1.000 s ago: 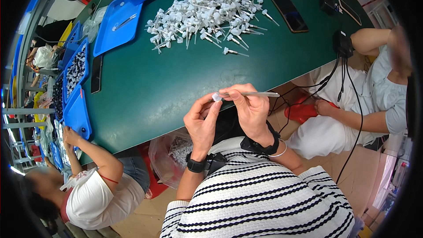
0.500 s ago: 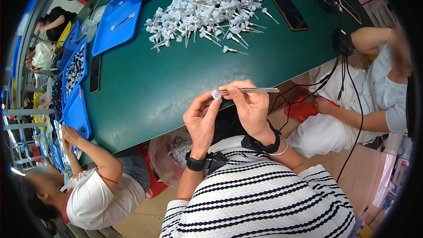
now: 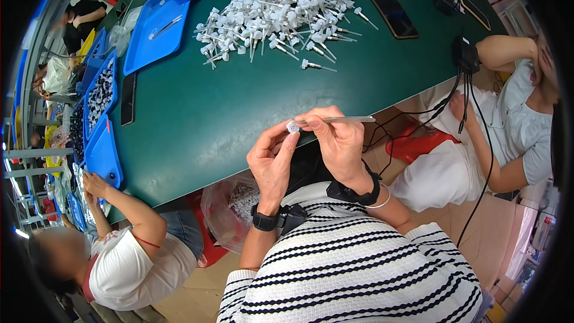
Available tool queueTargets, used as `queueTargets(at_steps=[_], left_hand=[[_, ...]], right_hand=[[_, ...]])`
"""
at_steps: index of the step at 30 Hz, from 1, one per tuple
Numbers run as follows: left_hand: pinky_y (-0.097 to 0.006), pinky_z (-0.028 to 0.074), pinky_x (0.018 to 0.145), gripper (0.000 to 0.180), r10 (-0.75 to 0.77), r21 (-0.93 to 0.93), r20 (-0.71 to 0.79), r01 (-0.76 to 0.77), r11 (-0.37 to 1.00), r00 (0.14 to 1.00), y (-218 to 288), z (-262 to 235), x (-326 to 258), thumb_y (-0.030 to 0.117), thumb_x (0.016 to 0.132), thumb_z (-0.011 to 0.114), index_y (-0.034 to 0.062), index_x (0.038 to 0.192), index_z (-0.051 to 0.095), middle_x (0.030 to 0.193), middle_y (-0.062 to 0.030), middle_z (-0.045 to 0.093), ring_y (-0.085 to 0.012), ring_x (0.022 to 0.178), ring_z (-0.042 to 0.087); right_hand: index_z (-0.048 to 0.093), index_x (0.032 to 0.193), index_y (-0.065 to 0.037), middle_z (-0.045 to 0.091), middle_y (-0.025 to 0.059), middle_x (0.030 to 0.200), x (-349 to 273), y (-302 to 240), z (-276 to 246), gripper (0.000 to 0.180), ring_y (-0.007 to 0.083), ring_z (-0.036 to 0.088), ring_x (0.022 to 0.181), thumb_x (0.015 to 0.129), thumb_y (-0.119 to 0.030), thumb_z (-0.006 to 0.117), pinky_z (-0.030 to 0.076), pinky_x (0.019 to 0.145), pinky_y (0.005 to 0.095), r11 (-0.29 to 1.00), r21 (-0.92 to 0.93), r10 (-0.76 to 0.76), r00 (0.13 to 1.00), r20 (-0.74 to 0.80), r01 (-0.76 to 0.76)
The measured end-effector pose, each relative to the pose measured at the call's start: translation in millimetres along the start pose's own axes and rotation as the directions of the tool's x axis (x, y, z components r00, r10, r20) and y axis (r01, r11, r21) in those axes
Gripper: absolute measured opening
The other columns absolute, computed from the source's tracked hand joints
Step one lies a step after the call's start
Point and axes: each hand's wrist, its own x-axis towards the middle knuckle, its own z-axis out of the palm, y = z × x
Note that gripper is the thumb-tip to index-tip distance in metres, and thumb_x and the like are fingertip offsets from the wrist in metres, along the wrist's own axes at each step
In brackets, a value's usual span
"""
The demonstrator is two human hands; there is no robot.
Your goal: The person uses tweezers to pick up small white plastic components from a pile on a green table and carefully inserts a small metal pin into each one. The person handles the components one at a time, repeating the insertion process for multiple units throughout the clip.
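Assembly step: left hand (image 3: 272, 158) pinching white cap (image 3: 292, 126) above table (image 3: 197, 119) edge; right hand (image 3: 341, 143) pinching tube (image 3: 341, 119), seating it. Next likely calling for a straight, firm push.

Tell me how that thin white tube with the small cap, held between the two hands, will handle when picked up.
The thin tube probably weighs little: the right hand holds it level by fingertips alone. It juts out straight, so likely fairly stiff. The left hand pinches its small white cap; round and slim, it may roll on the green table.
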Motion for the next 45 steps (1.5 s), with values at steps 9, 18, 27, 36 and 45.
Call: queueTargets(at_steps=[9,18,27,36,45], left_hand=[[-0.025,0.053,0.081,0.022,0.051,0.111,0.015,-0.052,0.992,0.999,0,-5,0,0.000,0.087,0.067,-0.0023,0.109,0.066,0.101,-0.0078,0.069,-0.0124,0.091,0.065],[-0.026,0.055,0.077,0.022,-0.037,-0.052,0.051,0.039,0.998,0.998,7,-11,1,0.004,0.090,0.064,-0.0037,0.112,0.062,0.102,-0.0109,0.068,-0.0156,0.088,0.066],[-0.024,0.054,0.064,0.016,-0.154,-0.226,0.105,0.174,0.959,0.983,24,-17,2,0.007,0.090,0.057,-0.0013,0.103,0.062,0.102,-0.0144,0.067,-0.0140,0.081,0.064],[-0.023,0.047,0.059,0.008,-0.140,-0.181,-0.031,0.132,0.975,0.990,39,-43,-27,0.010,0.087,0.059,0.0014,0.087,0.060,0.087,-0.0098,0.063,-0.0113,0.070,0.057],[-0.031,0.052,0.071,0.034,-0.088,0.946,-0.111,0.132,0.295,0.990,97,-139,-106,0.009,0.074,0.074,-0.0008,0.106,0.065,0.099,-0.0134,0.069,-0.0217,0.078,0.068]], right_hand=[[0.063,0.083,0.002,0.065,0.0085,0.077,12,-13,-4,0.010,0.0218,0.061,0.060,0.089,-0.005,0.065,0.047,0.053,0.0298,0.988,-0.145,-0.020,0.987,0.157,0.043],[0.066,0.083,0.003,0.067,0.0076,0.079,12,-26,-6,0.009,0.0194,0.062,0.058,0.088,-0.004,0.065,0.047,0.053,0.0287,0.990,-0.138,-0.010,0.990,0.138,0.029],[0.067,0.089,0.002,0.071,0.0076,0.084,1,-35,-20,0.015,0.0127,0.065,0.066,0.093,-0.012,0.063,0.049,0.059,0.0245,0.999,-0.033,0.020,0.998,0.053,-0.019],[0.066,0.092,0.003,0.070,0.0084,0.082,-15,-32,-19,0.017,0.0127,0.066,0.068,0.094,-0.014,0.063,0.051,0.062,0.0234,0.999,0.014,0.032,0.993,0.110,-0.034],[0.066,0.090,0.004,0.069,0.0079,0.082,15,-2,-46,0.016,0.0124,0.065,0.069,0.094,-0.012,0.063,0.049,0.063,0.0242,0.997,-0.054,0.052,0.998,-0.036,-0.054]])
